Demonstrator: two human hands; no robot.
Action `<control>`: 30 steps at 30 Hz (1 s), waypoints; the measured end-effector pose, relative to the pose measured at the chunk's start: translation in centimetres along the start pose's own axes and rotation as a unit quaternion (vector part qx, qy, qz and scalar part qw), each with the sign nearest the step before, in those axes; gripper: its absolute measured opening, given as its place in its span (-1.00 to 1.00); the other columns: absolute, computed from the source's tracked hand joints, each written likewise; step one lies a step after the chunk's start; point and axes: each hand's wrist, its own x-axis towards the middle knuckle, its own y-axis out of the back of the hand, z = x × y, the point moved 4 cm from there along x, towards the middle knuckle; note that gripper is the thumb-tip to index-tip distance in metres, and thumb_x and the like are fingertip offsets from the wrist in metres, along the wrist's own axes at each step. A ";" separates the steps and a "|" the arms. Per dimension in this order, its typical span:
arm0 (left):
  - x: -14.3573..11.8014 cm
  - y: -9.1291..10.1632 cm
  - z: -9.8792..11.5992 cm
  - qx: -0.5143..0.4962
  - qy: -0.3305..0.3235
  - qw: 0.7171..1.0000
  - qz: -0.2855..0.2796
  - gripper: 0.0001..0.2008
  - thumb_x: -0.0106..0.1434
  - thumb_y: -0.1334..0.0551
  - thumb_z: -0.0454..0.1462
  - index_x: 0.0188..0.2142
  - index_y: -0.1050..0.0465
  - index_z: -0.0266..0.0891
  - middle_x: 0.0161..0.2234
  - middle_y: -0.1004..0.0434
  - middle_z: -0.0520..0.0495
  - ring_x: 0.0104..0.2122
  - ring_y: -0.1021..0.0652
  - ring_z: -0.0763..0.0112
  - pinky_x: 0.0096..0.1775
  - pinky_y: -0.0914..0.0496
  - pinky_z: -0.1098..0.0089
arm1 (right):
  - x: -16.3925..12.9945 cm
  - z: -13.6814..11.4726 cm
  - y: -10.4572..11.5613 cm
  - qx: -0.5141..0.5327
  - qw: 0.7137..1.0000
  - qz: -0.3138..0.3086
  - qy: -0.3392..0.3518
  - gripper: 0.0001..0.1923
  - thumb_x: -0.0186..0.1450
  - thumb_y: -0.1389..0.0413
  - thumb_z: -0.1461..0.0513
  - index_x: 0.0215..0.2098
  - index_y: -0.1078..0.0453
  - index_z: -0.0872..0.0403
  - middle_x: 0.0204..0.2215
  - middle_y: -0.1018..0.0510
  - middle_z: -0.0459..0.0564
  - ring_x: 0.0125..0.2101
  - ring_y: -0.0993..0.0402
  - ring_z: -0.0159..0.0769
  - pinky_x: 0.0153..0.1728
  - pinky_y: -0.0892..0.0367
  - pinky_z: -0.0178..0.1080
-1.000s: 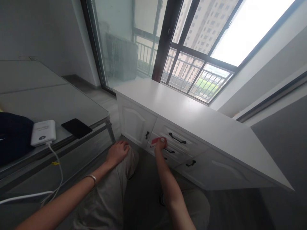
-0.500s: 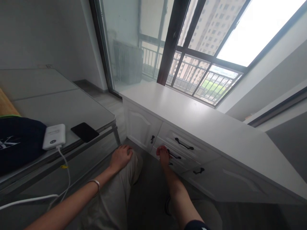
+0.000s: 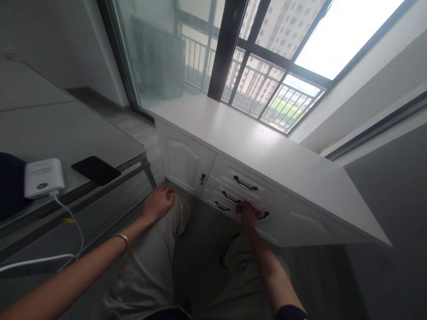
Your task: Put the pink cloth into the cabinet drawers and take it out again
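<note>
My right hand presses a red cloth against the front of a white cabinet, at the right end of the middle drawers. Dark curved handles sit close by: the top drawer handle, the middle drawer handle and the bottom drawer handle. Just right of the cloth is the right door's handle. My left hand rests on my left knee, fingers laid over the trouser fabric, holding nothing. The cloth is partly hidden by my right hand.
To the left stands a grey folding table bearing a white power bank with a cable, a black phone and a dark bag. Behind the cabinet is a glass sliding door with dark frames.
My right hand has slid the red cloth rightward along the drawer fronts, from the middle handle's left end toward the right door's handle. My left hand stays on the knee; the view has shifted.
</note>
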 end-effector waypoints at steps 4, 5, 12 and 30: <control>0.0 -0.1 0.3 -0.004 -0.003 1.000 -0.004 -0.53 0.51 -0.03 -0.16 0.10 -0.70 -0.19 0.13 -0.74 -0.22 0.15 -0.66 -0.07 0.23 -0.54 0.07 | 0.1 0.4 2.2 -0.007 0.999 0.040 0.008 -0.50 0.40 -0.02 0.42 0.17 -0.66 0.16 0.10 -0.73 0.33 0.17 -0.61 0.12 0.16 -0.42 -0.02; 0.0 -0.1 0.3 -0.005 -0.002 1.000 -0.006 -0.52 0.52 -0.02 -0.16 0.10 -0.70 -0.19 0.13 -0.74 -0.22 0.15 -0.66 -0.06 0.22 -0.54 0.07 | 0.0 0.7 2.7 -0.001 0.998 0.057 0.009 -0.51 0.37 -0.04 0.42 0.15 -0.66 0.16 0.10 -0.73 0.33 0.16 -0.61 0.12 0.16 -0.42 -0.02; -0.1 0.3 0.7 -0.005 0.000 1.000 -0.021 -0.46 0.52 0.03 -0.15 0.12 -0.69 -0.26 0.17 -0.72 -0.30 0.18 -0.64 -0.16 0.25 -0.53 -0.02 | -0.9 2.3 5.9 0.077 0.993 0.087 -0.012 -0.57 0.32 -0.05 0.37 0.06 -0.63 0.17 0.09 -0.71 0.34 0.20 -0.57 0.12 0.29 -0.37 0.03; -0.3 -0.5 -0.1 0.000 -0.020 1.000 -0.022 -0.40 0.52 0.08 -0.10 0.19 -0.64 -0.28 0.21 -0.69 -0.32 0.21 -0.63 -0.11 0.31 -0.47 0.03 | -13.8 -0.8 12.9 0.758 0.587 0.168 -0.230 -0.74 0.07 -0.20 -0.01 -0.33 -0.31 -0.15 -0.38 -0.61 0.03 -0.23 -0.68 0.07 -0.06 -0.66 0.12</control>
